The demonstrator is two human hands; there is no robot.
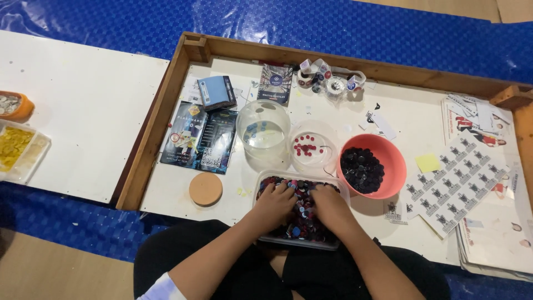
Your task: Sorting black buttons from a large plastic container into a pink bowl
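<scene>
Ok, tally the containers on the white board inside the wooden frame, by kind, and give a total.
Clear rectangular tray of mixed discs, with the left hand and right hand in it: 1
Clear round containers, one holding blue discs, one holding red discs: 2
Salmon bowl of dark discs: 1
Total: 4

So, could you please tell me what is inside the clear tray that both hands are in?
The clear tray holds a heap of small round discs, mostly dark with some red and blue. The left hand and right hand cover the discs beneath them, and the tray's bottom is hidden.
</scene>
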